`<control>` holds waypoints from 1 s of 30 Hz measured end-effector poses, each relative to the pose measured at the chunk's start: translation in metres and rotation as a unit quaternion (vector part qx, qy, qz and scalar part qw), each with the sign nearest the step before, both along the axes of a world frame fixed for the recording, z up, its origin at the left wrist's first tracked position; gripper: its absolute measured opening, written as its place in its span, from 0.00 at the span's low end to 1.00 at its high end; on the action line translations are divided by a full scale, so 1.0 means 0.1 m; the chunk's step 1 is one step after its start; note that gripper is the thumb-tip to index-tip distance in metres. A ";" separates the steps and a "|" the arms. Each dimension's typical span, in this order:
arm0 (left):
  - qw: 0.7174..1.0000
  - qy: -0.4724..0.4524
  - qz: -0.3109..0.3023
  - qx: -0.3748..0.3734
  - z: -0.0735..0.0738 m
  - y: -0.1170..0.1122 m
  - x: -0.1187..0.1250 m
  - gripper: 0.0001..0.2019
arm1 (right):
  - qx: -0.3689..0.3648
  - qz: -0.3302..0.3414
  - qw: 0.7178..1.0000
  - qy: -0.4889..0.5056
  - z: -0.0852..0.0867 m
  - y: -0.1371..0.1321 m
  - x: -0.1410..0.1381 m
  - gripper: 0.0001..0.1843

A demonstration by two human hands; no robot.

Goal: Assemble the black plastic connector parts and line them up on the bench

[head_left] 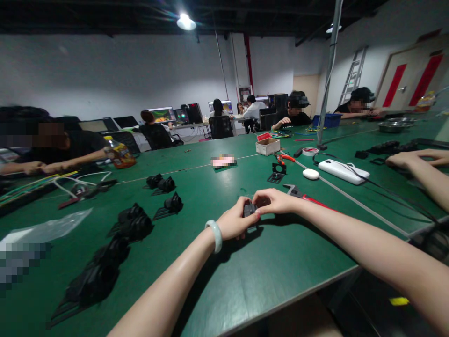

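Observation:
Near the middle of the green table (224,281), a small black plastic part (249,210) sits between my two hands. My left hand (232,219), with a pale bangle on its wrist, grips the part from the left. From the right, the bent fingers of my right hand (271,202) close on the same part. Its underside and the fingertips behind it are partly hidden. Just beyond my right hand stands a black bracket with a round hole (278,171). An adjustable wrench with a red handle (308,196) lies beside my right forearm.
Several black assembled parts (135,222) line the left side. Ahead are a small wooden box (268,146), orange-handled pliers (287,158), a white oval object (310,174) and a white power bank-like case (343,171). A metal pole (328,79) rises behind. A co-worker's hands (417,161) rest at right.

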State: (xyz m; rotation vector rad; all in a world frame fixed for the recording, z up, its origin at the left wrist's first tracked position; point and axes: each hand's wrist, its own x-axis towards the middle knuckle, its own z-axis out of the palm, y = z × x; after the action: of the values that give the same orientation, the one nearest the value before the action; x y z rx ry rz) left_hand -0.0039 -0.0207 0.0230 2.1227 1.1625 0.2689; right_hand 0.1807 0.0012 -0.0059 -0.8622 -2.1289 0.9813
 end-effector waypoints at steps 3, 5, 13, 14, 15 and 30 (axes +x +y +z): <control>1.000 0.006 0.004 0.007 -0.01 0.00 0.00 0.25 | 0.004 0.002 1.000 -0.007 0.01 0.00 0.00 0.17; 1.000 0.012 0.008 0.010 -0.01 0.00 0.01 0.24 | 0.003 0.001 1.000 -0.010 0.02 0.00 0.00 0.17; 0.999 0.024 0.033 0.026 -0.02 -0.01 0.02 0.22 | 0.003 0.001 1.000 -0.022 0.03 -0.01 0.00 0.16; 0.999 0.023 0.032 0.026 -0.02 -0.02 0.02 0.23 | 0.004 0.001 1.000 -0.022 0.03 -0.01 0.00 0.16; 0.999 0.022 0.031 0.025 -0.01 -0.02 0.02 0.23 | 0.005 0.001 1.000 -0.023 0.03 -0.01 0.00 0.16; 0.999 0.025 0.031 0.035 -0.02 -0.01 0.01 0.21 | 0.017 0.010 0.998 -0.067 0.03 0.03 -0.03 0.15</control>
State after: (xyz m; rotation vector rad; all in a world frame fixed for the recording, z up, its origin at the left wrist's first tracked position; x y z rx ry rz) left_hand -0.0026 -0.0218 0.0206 2.1674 1.2663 0.2884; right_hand 0.1779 0.0038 -0.0027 -0.9156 -2.2639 0.9177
